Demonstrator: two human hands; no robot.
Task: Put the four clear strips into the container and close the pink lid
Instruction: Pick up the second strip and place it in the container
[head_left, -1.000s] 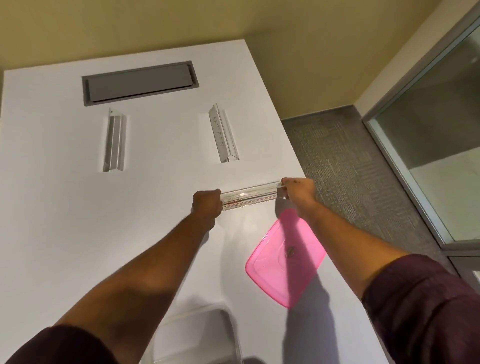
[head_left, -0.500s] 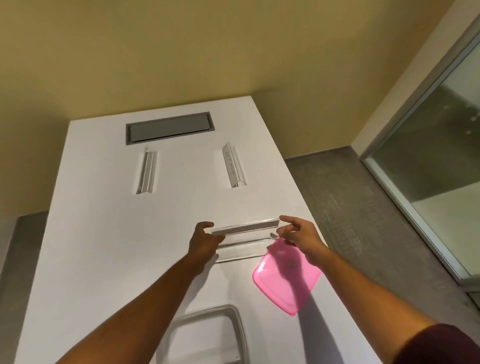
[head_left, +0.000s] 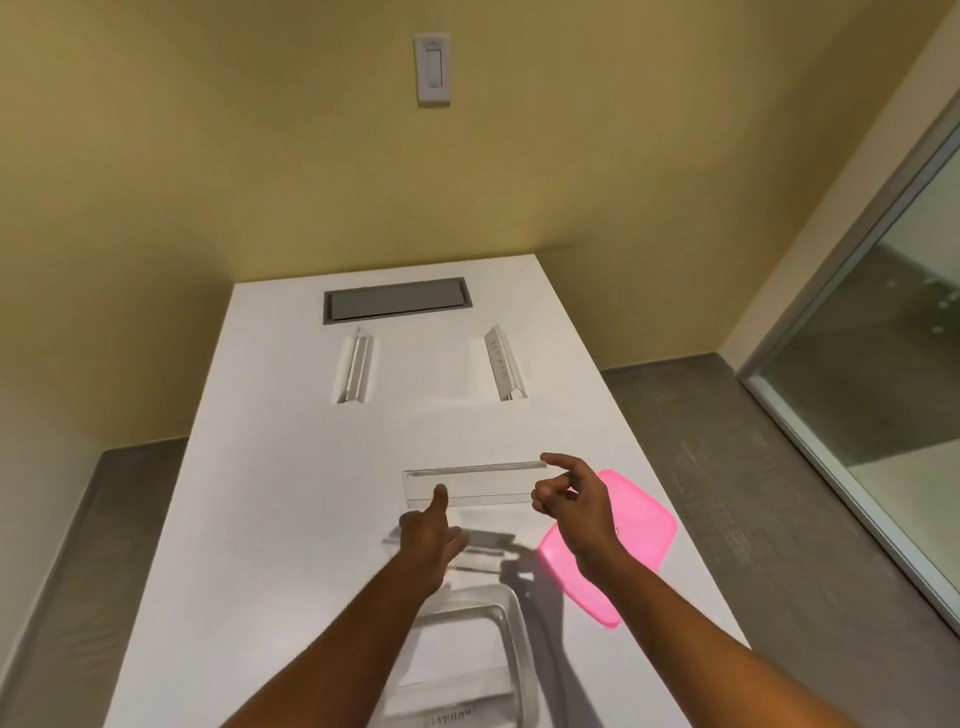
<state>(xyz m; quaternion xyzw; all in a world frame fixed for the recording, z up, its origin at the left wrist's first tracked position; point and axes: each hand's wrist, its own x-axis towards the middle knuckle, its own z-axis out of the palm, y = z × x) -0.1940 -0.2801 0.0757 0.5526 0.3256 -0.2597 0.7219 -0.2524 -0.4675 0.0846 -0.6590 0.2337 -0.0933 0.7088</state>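
A clear strip (head_left: 475, 486) hangs level above the white table (head_left: 270, 467). My right hand (head_left: 576, 512) pinches its right end between forefinger and thumb. My left hand (head_left: 431, 532) has its forefinger up against the strip's left part. Under it lie a shadow and a faint clear shape (head_left: 483, 545); I cannot tell whether that is another strip. Two more clear strips lie farther back, one on the left (head_left: 356, 366) and one on the right (head_left: 503, 364). The open clear container (head_left: 511, 613) stands near me under my left forearm. The pink lid (head_left: 644, 525) lies flat behind my right hand.
A grey hatch (head_left: 397, 300) is set into the table's far end. The table's right edge runs just past the pink lid, with grey carpet below. A yellow wall with a white switch (head_left: 432, 70) stands behind, and a glass door (head_left: 883, 364) is on the right.
The camera has tilted up, so the table sits lower in view. The held strip has turned from edge-on to broadside, and my fingers have loosened to fingertip contact.
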